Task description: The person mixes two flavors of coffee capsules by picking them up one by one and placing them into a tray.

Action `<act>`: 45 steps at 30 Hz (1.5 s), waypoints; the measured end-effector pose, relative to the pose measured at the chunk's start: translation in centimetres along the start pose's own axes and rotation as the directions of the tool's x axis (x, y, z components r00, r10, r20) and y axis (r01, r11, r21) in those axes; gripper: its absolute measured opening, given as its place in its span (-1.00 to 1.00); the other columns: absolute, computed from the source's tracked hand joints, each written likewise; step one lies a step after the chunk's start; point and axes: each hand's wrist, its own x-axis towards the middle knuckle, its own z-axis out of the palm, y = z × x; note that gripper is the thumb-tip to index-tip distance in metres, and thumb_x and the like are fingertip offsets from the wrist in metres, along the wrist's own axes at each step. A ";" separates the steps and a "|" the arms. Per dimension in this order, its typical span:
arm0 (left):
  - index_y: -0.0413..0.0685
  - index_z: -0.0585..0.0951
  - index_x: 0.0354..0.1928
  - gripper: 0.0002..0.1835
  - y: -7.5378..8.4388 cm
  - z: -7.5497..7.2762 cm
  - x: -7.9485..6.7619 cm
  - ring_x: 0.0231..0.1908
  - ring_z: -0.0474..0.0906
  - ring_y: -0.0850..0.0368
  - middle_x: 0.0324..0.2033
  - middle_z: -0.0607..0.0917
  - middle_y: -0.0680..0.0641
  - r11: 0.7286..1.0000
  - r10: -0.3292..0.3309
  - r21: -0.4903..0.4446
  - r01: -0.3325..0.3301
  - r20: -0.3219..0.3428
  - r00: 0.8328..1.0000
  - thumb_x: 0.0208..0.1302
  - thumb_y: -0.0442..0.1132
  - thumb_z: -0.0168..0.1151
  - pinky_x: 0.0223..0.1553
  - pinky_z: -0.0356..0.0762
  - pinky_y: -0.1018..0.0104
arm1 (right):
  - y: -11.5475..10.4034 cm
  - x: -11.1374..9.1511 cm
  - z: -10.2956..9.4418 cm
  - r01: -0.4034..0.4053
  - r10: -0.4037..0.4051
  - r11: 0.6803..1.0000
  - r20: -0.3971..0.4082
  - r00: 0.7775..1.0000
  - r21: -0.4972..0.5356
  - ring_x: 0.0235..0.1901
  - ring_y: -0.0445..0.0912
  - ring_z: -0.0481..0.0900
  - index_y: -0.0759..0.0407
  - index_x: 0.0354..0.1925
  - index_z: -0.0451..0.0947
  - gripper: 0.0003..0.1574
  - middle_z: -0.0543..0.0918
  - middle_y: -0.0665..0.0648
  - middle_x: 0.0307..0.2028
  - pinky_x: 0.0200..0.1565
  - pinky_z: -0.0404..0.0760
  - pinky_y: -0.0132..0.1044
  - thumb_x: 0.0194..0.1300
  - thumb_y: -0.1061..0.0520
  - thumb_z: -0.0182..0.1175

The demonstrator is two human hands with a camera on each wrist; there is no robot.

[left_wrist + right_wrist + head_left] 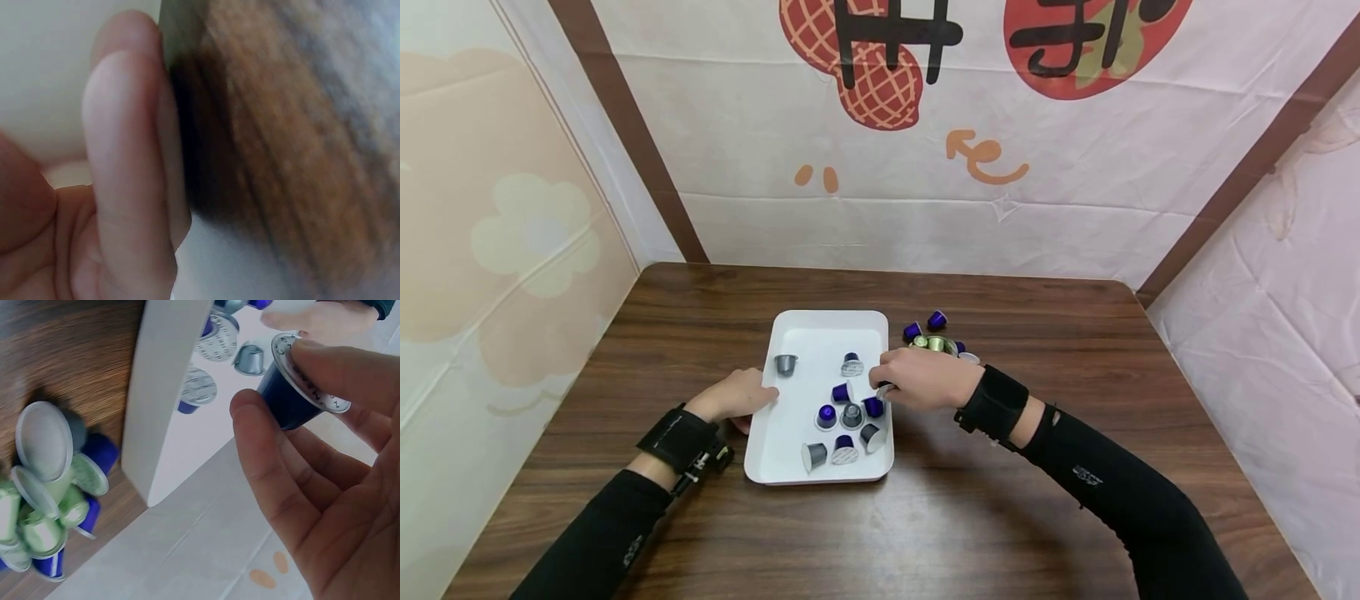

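Note:
A white rectangular tray (805,333) lies on the table, holding several coffee capsules, some dark blue or purple, some grey. My left hand (737,396) grips the tray's left edge; in the left wrist view its fingers (128,162) appear close up and the contact is blurred. Over the tray's right rim, my right hand (925,377) pinches a dark blue coffee capsule (287,403) between thumb and fingers. The capsule's printed, silvery lid faces the thumb. Inside the tray, a grey capsule (786,365) sits apart at the left and a blue one (844,450) near the front.
Beyond the tray's right side lies a pile of green, blue and grey capsules (47,519), partly hidden by my right hand in the head view. A blue capsule (937,320) lies at its back. The wooden table (1022,500) meets a printed cloth (880,225) behind.

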 end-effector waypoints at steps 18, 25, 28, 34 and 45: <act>-0.33 0.51 -0.21 -0.68 0.0 0.1 0.4 -0.68 0.58 0.11 -0.58 0.61 -0.12 0.999 -0.042 0.031 0.042 0.016 0.999 0.35 -0.19 -0.13 -0.66 0.58 0.29 | 0.2 3.0 0.9 -0.006 0.007 0.999 -0.005 1.000 0.040 -0.24 -0.22 0.46 0.13 -0.01 0.60 -0.71 0.58 0.05 -0.11 -0.21 0.51 -0.43 0.30 0.19 0.18; -0.32 0.52 -0.23 -0.70 0.2 0.1 0.3 -0.69 0.57 0.12 -0.57 0.61 -0.12 0.999 -0.042 0.029 0.042 0.003 0.999 0.34 -0.20 -0.11 -0.67 0.58 0.28 | 1.1 4.3 1.1 -0.011 0.014 0.998 -0.043 0.999 0.067 -0.29 -0.21 0.44 0.16 0.00 0.60 -0.69 0.56 0.07 -0.14 -0.23 0.48 -0.45 0.30 0.23 0.12; -0.31 0.52 -0.23 -0.70 0.2 0.0 0.1 -0.69 0.56 0.12 -0.56 0.61 -0.12 0.999 -0.038 0.024 0.038 0.000 0.999 0.33 -0.20 -0.11 -0.67 0.58 0.28 | 1.3 5.0 1.1 -0.008 0.012 0.997 -0.046 0.999 0.081 -0.27 -0.19 0.47 0.18 -0.02 0.61 -0.70 0.57 0.08 -0.15 -0.20 0.50 -0.42 0.30 0.25 0.10; -0.32 0.52 -0.19 -0.69 -0.2 -0.3 -0.2 -0.68 0.57 0.12 -0.56 0.61 -0.12 0.999 -0.039 0.021 0.039 -0.002 0.999 0.34 -0.20 -0.12 -0.67 0.58 0.27 | 1.6 6.9 1.0 -0.046 0.048 0.996 -0.019 0.999 0.076 -0.24 -0.18 0.47 0.17 0.00 0.60 -0.70 0.57 0.08 -0.13 -0.17 0.49 -0.40 0.31 0.25 0.11; -0.32 0.53 -0.23 -0.70 0.0 -0.1 -0.2 -0.70 0.58 0.12 -0.60 0.62 -0.11 0.998 -0.048 0.034 0.049 -0.007 0.999 0.35 -0.21 -0.11 -0.68 0.58 0.28 | 1.9 9.4 1.1 -0.086 0.087 0.991 -0.008 0.996 0.102 -0.20 -0.12 0.49 0.19 -0.03 0.60 -0.70 0.58 0.13 -0.14 -0.15 0.49 -0.33 0.29 0.28 0.10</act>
